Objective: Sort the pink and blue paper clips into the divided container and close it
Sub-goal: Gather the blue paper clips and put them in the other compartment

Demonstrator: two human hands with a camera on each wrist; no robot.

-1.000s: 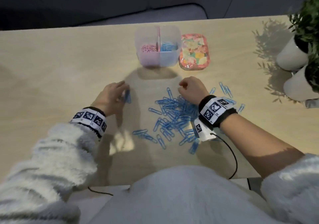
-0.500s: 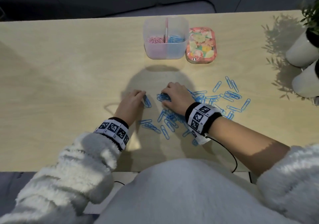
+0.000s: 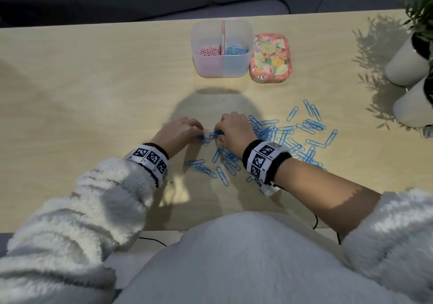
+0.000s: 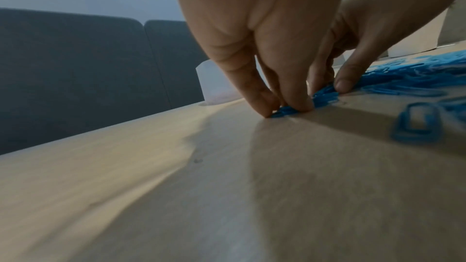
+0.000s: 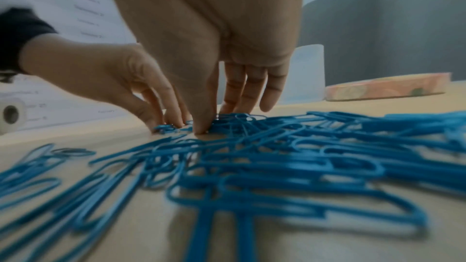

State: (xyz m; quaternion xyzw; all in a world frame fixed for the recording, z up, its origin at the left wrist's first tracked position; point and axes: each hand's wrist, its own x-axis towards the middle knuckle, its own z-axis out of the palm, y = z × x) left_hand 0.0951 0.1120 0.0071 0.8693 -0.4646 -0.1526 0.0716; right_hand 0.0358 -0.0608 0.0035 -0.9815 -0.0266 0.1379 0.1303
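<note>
Blue paper clips (image 3: 293,137) lie scattered across the wooden table, mostly right of my hands. My left hand (image 3: 200,135) pinches a few blue clips (image 4: 285,111) against the table with thumb and fingertips. Right beside it, my right hand (image 3: 220,133) has its thumb and fingers down on a small bunch of blue clips (image 5: 234,119), gathering them. The clear divided container (image 3: 222,68) stands open at the far middle, with pink clips (image 3: 207,51) in its left half and blue clips (image 3: 234,49) in its right half. Its floral lid (image 3: 269,57) lies just right of it.
Two white plant pots (image 3: 407,62) (image 3: 412,109) stand at the table's right edge. Several loose clips (image 3: 203,168) lie close to the near edge between my wrists. A dark sofa runs behind the table's far edge.
Both hands have come together near the table's middle. My right hand moved left off the big pile with a bunch of clips under its fingers.
</note>
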